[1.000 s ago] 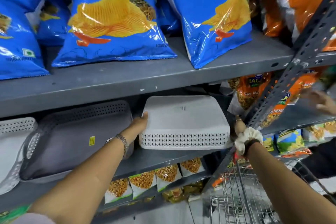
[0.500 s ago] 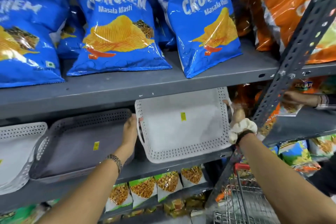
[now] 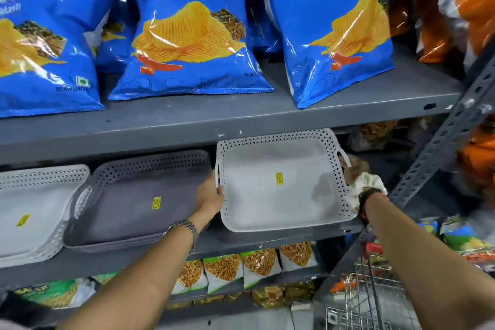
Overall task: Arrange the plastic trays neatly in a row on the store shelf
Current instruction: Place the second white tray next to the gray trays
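Resting tilted on the grey metal store shelf [image 3: 267,238], the white perforated plastic tray [image 3: 278,185] sits between both grips: left hand [image 3: 210,195] clasping its left handle, right hand [image 3: 353,171] clasping the right. Left of the left grip leans a grey perforated plastic tray [image 3: 139,195]; blue crisp bags [image 3: 187,35] line the shelf above.

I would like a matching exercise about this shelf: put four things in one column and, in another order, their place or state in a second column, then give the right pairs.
Things:
1. white tray
2. grey tray
3. blue chip bags
4. metal cart

Places or states:
A. on the shelf above the trays
B. held at both sides, by the left hand and the right hand
C. below the shelf, at lower right
D. leaning on the shelf, just left of the held tray

Pairs: 1-B, 2-D, 3-A, 4-C
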A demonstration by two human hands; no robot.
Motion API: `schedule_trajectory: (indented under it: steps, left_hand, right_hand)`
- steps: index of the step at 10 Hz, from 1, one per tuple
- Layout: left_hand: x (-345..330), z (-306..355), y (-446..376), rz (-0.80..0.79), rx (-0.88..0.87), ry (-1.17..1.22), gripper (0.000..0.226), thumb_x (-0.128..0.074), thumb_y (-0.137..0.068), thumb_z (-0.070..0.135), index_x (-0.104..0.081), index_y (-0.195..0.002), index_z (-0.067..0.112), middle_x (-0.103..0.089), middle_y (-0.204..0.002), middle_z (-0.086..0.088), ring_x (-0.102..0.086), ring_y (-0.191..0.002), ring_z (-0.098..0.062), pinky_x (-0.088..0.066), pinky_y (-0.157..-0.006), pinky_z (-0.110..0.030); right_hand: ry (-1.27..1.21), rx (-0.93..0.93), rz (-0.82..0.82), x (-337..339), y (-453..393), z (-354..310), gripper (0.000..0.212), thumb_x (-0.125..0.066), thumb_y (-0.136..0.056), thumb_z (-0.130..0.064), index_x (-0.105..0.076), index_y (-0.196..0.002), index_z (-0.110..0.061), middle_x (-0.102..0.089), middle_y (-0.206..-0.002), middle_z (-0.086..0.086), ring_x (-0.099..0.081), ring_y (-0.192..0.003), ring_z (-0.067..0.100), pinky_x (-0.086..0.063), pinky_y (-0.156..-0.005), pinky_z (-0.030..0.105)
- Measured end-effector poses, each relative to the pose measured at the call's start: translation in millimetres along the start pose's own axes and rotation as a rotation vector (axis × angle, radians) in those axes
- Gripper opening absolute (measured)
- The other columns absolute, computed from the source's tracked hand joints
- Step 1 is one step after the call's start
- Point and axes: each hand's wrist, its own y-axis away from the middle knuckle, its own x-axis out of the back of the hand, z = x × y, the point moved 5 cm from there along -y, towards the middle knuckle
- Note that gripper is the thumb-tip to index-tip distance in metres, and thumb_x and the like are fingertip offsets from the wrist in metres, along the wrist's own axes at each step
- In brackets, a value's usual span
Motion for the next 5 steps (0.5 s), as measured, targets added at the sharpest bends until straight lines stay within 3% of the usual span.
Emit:
schedule_trajectory:
  steps: [1, 2, 3, 4, 5]
  left_hand:
    - [-1, -5, -3, 0.007, -0.010, -0.007, 0.043, -0.039, -0.088, -0.004, -0.049, -0.125, 0.015, -0.063, -0.111, -0.006, -0.056, -0.094, -0.018, -0.041, -0.075, -0.023]
    - [-5, -11, -7, 0.005, -0.027, -0.096, 0.041, -0.037, -0.084, -0.008, -0.049, -0.114, 0.017, -0.058, -0.092, -0.006, -0.050, -0.077, -0.017, -0.036, -0.057, -0.021]
    - [-9, -12, -9, -0.001, -0.055, -0.124, 0.051, -0.039, -0.088, -0.005, -0.038, -0.136, 0.011, -0.061, -0.100, -0.010, -0.051, -0.074, -0.013, -0.038, -0.049, -0.012]
    - [-9, -12, -12, 0.038, -0.054, -0.167, 0.057, -0.044, -0.088, -0.007, -0.031, -0.142, 0.009, -0.059, -0.123, -0.016, -0.060, -0.096, -0.020, -0.038, -0.068, -0.010]
    - [-12, -8, -12, 0.066, -0.071, -0.162, 0.057, -0.045, -0.088, -0.008, -0.032, -0.142, 0.007, -0.048, -0.139, -0.018, -0.055, -0.117, -0.028, -0.040, -0.085, -0.016]
  right_hand:
    - [0.327, -0.016, -0.049, -10, -16, -2, 0.043, -0.050, -0.093, -0.016, -0.045, -0.132, 0.002, -0.051, -0.134, 0.025, -0.045, -0.127, 0.039, -0.037, -0.109, 0.043]
    - [0.430, 0.009, -0.081, -16, -25, 5, 0.041, -0.053, -0.091, -0.012, -0.048, -0.132, -0.007, -0.070, -0.113, 0.010, -0.051, -0.122, 0.039, -0.041, -0.105, 0.047]
    - [0.547, 0.043, -0.133, -23, -24, 6, 0.045, -0.051, -0.090, -0.006, -0.049, -0.133, -0.018, -0.052, -0.135, 0.014, -0.051, -0.123, 0.036, -0.041, -0.106, 0.044]
    - [0.430, 0.037, -0.126, -33, -32, 9, 0.037, -0.047, -0.093, -0.001, -0.050, -0.129, 0.001, -0.052, -0.134, 0.021, -0.049, -0.126, 0.035, -0.044, -0.094, 0.024]
    - [0.374, -0.010, -0.023, -32, -27, 3, 0.038, -0.051, -0.093, -0.012, -0.051, -0.127, 0.005, -0.055, -0.130, 0.025, -0.052, -0.120, 0.036, -0.043, -0.074, 0.018]
